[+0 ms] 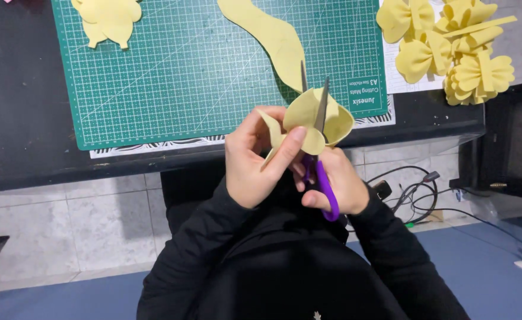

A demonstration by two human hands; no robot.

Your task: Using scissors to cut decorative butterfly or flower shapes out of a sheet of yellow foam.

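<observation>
Left hand (254,160) pinches a yellow foam piece (314,121) between thumb and fingers, held in the air just over the desk edge (154,163). Right hand (335,184) grips purple scissors (322,172), blades parted around the foam. Foam looks light, soft and bendy; it curls where held. Best gripped close to the cut line, so it doesn't flop. Green mat (172,71) and finished bows (450,47) lie beyond.
</observation>
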